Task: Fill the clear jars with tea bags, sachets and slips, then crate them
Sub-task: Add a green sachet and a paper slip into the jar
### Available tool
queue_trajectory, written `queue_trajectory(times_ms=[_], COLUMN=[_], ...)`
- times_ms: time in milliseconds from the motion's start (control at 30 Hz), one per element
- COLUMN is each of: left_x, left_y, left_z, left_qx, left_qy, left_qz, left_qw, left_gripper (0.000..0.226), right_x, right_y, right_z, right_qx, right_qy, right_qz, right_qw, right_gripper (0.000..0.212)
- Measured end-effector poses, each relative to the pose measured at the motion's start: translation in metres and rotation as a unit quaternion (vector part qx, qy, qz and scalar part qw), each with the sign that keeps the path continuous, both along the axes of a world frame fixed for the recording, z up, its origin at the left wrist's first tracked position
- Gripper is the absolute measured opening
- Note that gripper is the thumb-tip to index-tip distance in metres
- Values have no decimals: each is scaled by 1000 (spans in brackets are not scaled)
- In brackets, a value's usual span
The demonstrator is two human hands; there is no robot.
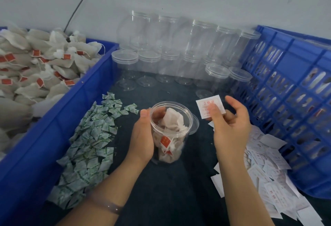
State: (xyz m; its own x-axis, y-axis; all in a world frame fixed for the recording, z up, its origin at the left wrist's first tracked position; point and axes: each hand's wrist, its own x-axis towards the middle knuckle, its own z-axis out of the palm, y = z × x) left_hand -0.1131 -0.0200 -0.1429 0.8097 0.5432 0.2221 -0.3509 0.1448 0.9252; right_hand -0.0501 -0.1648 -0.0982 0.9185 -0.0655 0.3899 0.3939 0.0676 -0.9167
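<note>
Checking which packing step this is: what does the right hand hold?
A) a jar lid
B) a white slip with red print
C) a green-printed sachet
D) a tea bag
B: the right hand pinches a white slip with red print, just right of the open jar that the left hand holds.

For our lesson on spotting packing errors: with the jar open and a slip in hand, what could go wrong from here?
The tea bags sit high in the jar, so the slip pinched by the right hand may catch and stick out. None of the green sachets shows inside; that step might get skipped.
</note>
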Motion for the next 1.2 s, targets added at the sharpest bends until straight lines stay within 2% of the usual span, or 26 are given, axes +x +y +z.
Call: queue_trajectory(times_ms=[200, 300, 433, 567, 633, 667, 733, 800, 867, 933, 1000, 1067, 1100, 1133, 1200], left_x=[0, 0, -1, 0, 0, 0, 2, 3, 3, 3, 2, 1, 1, 1, 1], left_y=[-1, -2, -2, -2, -2, -1, 0, 0, 0, 0, 0, 0, 0, 0, -1], left_z=[-1, -2, 0, 0, -1, -2, -4, -4, -4, -5, -5, -4, -3, -3, -3], left_qx=[-13, -15, 6, 5, 5, 6, 15, 19, 15, 18, 21, 24, 23, 20, 16], left_qy=[20, 31, 36, 30, 28, 27, 26, 20, 16, 14, 11, 6, 5, 5, 9], left_qz=[2, -1, 1, 10, 13, 13, 12, 9, 5, 10, 12, 5, 3, 3, 2], left_qw=[1000, 999, 999, 1000, 1000, 1000, 999, 1000, 1000, 1000, 1000, 1000, 1000, 1000, 1000], left_gripper=[74, 73, 65, 65, 68, 71, 75, 76, 75, 76, 75, 71, 70, 70, 73], right_x=[-32, -43, -44, -41, -41, -39, -31, -19, -8, -1, 4, 8, 10, 10, 11], right_y=[18, 25, 28, 26, 27, 27, 24, 19, 16, 13, 12, 12, 13, 14, 17], right_z=[9, 5, 1, 0, -1, -3, -7, -9, -15, -22, -30, -40, -44, -46, -47], right_qx=[35, -11, -142, -190, -196, -191, -137, -99, -97, -143, -285, -477, -545, -583, -592], right_qy=[-64, -56, -56, -37, -44, -46, -16, 29, 69, 83, 83, 96, 111, 125, 131], right_qz=[3, 64, 72, 97, 104, 104, 92, 77, 64, 46, 27, 6, 0, -3, -3], right_qw=[997, 996, 986, 976, 974, 975, 986, 992, 991, 985, 955, 873, 831, 803, 795], right_gripper=[9, 17, 23, 25, 11, 19, 29, 27, 21, 23, 39, 57, 61, 62, 58])
